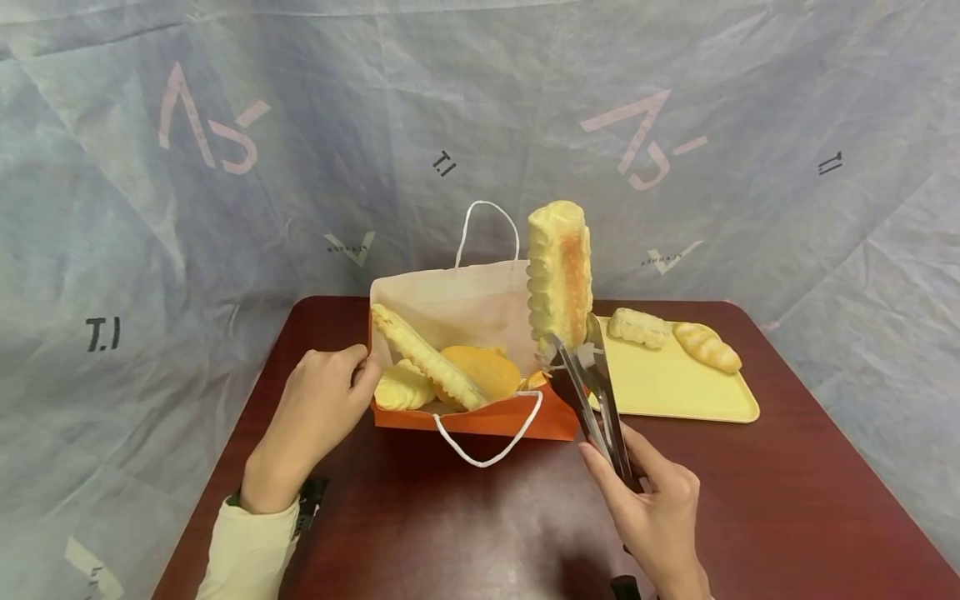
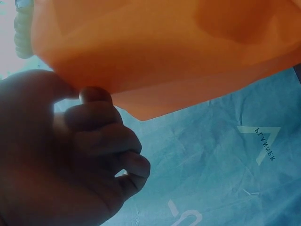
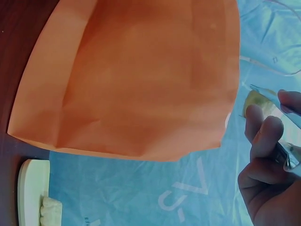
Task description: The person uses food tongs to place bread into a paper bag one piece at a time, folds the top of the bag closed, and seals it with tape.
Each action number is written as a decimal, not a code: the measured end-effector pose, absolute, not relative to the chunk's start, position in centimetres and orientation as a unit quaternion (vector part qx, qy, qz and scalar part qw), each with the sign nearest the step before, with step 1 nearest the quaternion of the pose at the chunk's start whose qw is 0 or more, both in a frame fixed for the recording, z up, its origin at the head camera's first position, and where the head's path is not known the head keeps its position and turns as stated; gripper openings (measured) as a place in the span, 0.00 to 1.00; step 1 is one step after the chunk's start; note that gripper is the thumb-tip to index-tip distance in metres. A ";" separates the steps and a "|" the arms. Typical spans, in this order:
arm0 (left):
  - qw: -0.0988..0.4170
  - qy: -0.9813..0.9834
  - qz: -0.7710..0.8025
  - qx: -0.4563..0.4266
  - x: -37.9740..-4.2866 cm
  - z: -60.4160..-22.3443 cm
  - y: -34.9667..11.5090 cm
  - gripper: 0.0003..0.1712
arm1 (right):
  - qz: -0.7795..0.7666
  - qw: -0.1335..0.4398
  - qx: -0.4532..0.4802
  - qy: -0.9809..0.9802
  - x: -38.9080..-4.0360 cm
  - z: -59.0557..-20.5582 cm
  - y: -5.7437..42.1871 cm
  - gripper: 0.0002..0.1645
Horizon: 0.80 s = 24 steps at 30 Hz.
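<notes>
My left hand point(image 1: 315, 408) pinches the left edge of an orange paper bag point(image 1: 480, 423), whose mouth is open towards me. In the right hand point(image 1: 660, 508) is a pair of metal tongs point(image 1: 610, 408). Their tips grip a ridged, cream-yellow bread point(image 1: 557, 275) with a browned side, held upright above the bag's right side. Inside the bag lie a long ridged bread stick point(image 1: 427, 354), a round golden bread point(image 1: 486, 372) and a pale yellow bread point(image 1: 403, 388). In the left wrist view, thumb and index finger meet at the bag's edge point(image 2: 155, 56).
Right of the bag, a yellow tray point(image 1: 667, 392) carries a pale ridged bread point(image 1: 637, 327) and a scored oval roll point(image 1: 707, 348). White rope handles point(image 1: 489, 462) stick out from the bag's front and back. A grey sheet point(image 1: 420, 100) hangs behind the dark red table point(image 1: 450, 517).
</notes>
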State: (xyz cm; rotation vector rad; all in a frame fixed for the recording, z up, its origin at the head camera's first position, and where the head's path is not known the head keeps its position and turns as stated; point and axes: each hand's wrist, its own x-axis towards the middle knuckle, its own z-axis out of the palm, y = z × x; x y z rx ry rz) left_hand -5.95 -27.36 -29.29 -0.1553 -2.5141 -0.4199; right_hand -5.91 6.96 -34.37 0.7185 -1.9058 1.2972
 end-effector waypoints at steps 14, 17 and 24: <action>0.273 -0.949 -0.151 -0.054 -5.6 -29.2 -27.3 0.21 | 0.499 0.312 0.290 -0.755 -6.2 -33.9 5.0 0.22; 0.274 -0.948 -0.150 -0.055 -5.7 -29.3 -27.2 0.22 | 0.492 0.308 0.290 -0.761 -6.3 -33.9 4.6 0.21; 0.288 -0.945 -0.142 -0.063 -5.9 -29.5 -27.3 0.21 | 0.478 0.305 0.262 -0.781 -6.3 -34.1 4.3 0.20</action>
